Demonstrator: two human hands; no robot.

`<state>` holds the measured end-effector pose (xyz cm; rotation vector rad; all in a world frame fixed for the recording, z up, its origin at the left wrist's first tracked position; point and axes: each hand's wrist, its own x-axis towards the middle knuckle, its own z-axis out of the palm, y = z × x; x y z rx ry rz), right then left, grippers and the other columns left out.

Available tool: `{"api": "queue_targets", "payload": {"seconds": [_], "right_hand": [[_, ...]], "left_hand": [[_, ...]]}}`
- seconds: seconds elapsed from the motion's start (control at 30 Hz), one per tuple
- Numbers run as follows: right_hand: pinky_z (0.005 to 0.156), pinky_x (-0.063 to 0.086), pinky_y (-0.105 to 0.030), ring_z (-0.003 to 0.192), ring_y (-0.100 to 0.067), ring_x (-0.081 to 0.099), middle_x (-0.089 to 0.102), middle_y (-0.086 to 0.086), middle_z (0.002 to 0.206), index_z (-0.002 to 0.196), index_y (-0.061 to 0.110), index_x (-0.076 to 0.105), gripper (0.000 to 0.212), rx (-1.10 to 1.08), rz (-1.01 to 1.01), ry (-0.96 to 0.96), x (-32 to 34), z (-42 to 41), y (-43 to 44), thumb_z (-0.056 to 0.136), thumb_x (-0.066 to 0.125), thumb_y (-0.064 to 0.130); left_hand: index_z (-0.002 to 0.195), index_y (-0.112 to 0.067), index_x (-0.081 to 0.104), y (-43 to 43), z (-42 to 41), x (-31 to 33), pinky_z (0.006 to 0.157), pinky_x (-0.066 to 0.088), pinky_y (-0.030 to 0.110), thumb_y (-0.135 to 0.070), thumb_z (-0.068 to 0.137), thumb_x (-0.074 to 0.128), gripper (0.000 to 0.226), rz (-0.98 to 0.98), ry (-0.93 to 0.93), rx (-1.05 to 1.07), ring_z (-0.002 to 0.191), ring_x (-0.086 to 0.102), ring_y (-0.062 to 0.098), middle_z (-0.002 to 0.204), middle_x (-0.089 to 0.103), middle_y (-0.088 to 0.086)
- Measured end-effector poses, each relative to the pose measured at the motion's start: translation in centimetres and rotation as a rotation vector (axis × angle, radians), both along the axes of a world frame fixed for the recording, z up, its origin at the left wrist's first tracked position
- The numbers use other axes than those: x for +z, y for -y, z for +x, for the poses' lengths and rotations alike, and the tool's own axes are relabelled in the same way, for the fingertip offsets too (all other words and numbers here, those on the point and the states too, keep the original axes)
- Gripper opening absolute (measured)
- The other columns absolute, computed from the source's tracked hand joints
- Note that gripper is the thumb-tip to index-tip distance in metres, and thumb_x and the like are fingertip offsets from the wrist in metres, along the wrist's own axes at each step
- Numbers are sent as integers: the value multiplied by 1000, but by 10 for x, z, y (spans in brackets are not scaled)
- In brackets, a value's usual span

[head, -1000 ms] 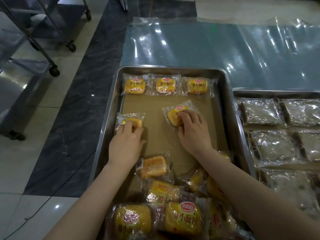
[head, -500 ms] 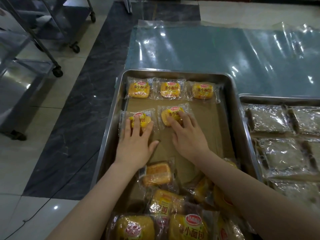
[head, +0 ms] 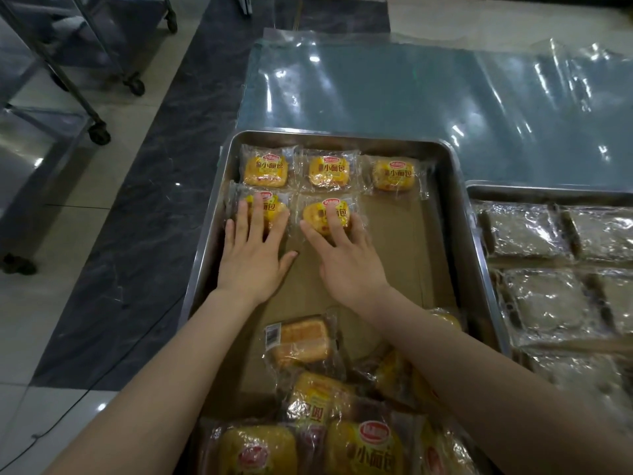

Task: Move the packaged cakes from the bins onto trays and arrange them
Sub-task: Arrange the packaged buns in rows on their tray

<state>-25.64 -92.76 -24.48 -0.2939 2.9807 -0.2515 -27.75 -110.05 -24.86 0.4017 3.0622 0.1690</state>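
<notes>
A steel tray [head: 459,214] lined with brown paper holds a far row of three yellow packaged cakes [head: 329,171]. Just below it a second row has two cakes. My left hand [head: 253,255] lies flat with its fingertips on the left cake [head: 274,209]. My right hand [head: 346,258] rests its spread fingers on the middle cake [head: 317,216]. Neither hand grips; both press from above. A loose heap of several more packaged cakes [head: 301,341] fills the near end of the tray, partly under my forearms.
A second steel tray [head: 548,190] at the right holds several clear-wrapped darker cakes. A clear plastic sheet [head: 428,97] covers the table beyond the trays. On the floor at the left stand wheeled metal racks [head: 99,132] and a thin cable.
Both hands slid their cakes away from me, up against the far row. The fingers have flattened on top of the packages.
</notes>
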Motion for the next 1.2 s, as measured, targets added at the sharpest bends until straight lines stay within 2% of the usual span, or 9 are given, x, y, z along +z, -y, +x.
{"api": "queue_targets", "payload": {"seconds": [0.1,0.2,0.3,0.43,0.57,0.67,0.83,1.0,1.2], "right_hand": [[113,14,-56,141,-47,-1,3,-1,160,146,42,1,73,-75,-52,-45,11,8,1,93,47,23],[98,42,-48,127,-35,42,39,-3,143,137,37,32,61,-97,-225,-131,27,29,-8,87,53,10],[88,49,-37,114,-23,51,49,3,131,129,41,46,61,52,-407,103,33,61,-22,83,50,2],[111,12,-33,135,-20,30,39,5,146,140,44,33,69,223,-208,291,29,92,-21,84,60,13],[102,34,-38,125,-22,38,48,3,133,127,35,52,48,127,-204,275,37,99,-12,82,66,43],[92,41,-38,113,-25,48,56,-1,117,116,23,61,39,34,-235,276,47,105,-7,89,53,51],[52,40,-19,61,-6,55,60,11,69,76,25,59,27,-178,-595,302,73,123,1,95,48,42],[61,50,-17,73,-8,66,71,3,83,90,21,70,5,-319,-964,233,95,139,5,86,67,20],[64,55,-21,76,-16,68,72,-7,85,91,12,70,7,-421,-1020,282,102,155,4,86,67,15]], "left_hand": [[149,-31,2,-2,21,18,115,-2,42,-45,94,41,69,158,50,-10,142,-15,23,157,-13,7],[140,-35,33,10,58,36,111,25,34,-27,92,53,52,419,223,-61,138,27,13,150,32,-2],[129,-40,48,23,102,45,95,43,25,-15,92,52,44,457,327,-184,111,54,5,131,54,-10],[127,-55,34,30,135,38,98,28,5,-1,88,49,69,581,402,-147,116,40,-8,134,43,-20],[138,-52,19,33,148,33,114,16,28,-8,86,58,78,556,588,-135,136,17,-1,146,20,-22],[129,-44,43,34,151,43,94,42,21,-18,85,65,56,799,444,63,113,51,-2,122,55,-20],[97,-37,67,33,159,68,68,45,8,-19,91,57,21,1131,280,296,86,62,-5,91,70,-19],[99,-27,73,35,172,82,76,51,29,-28,95,51,22,1342,375,477,92,67,14,96,73,-5],[99,-20,73,31,181,86,71,54,38,-28,94,52,23,1394,486,554,86,69,26,89,74,4]]}}
